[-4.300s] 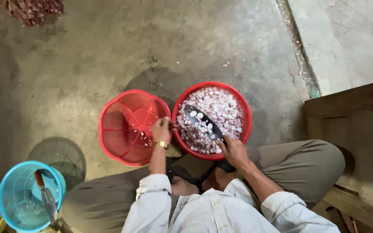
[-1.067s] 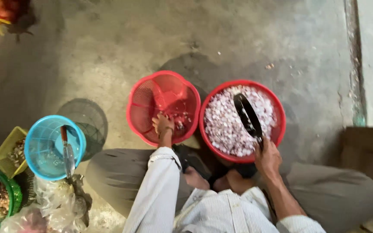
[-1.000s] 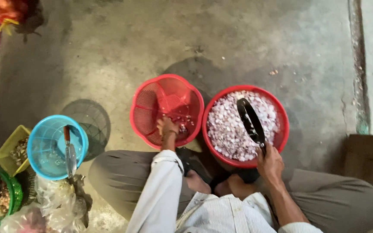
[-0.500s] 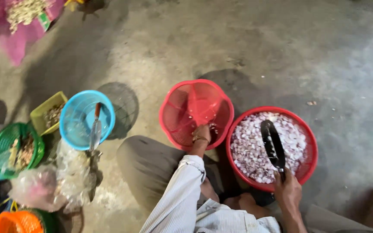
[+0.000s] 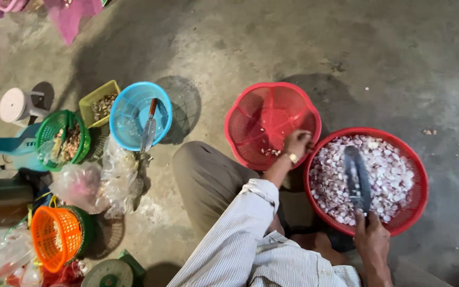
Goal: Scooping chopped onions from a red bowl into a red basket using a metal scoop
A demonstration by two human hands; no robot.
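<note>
My left hand (image 5: 297, 143) rests on the near rim of a red mesh basket (image 5: 264, 114), fingers curled; whether they hold anything I cannot see. A few small pale pieces (image 5: 270, 152) lie in that basket by the hand. My right hand (image 5: 372, 242) grips the handle of a big dark knife (image 5: 357, 178), whose blade lies flat over a red basket (image 5: 413, 210) full of pale pinkish peeled pieces (image 5: 389, 170). Both baskets stand on the concrete floor in front of my knees.
To the left stand a blue basket (image 5: 128, 114) with a small knife (image 5: 149, 127) in it, a yellow-green basket (image 5: 92, 101), a green basket (image 5: 51, 127), an orange basket (image 5: 54, 236), clear plastic bags (image 5: 102, 183), a small white stool (image 5: 14, 105) and a scale (image 5: 110, 273).
The view has swung left, bringing more baskets, bags and the stool into sight. My left hand stays at the empty red basket's rim; the right keeps the knife over the full basket.
</note>
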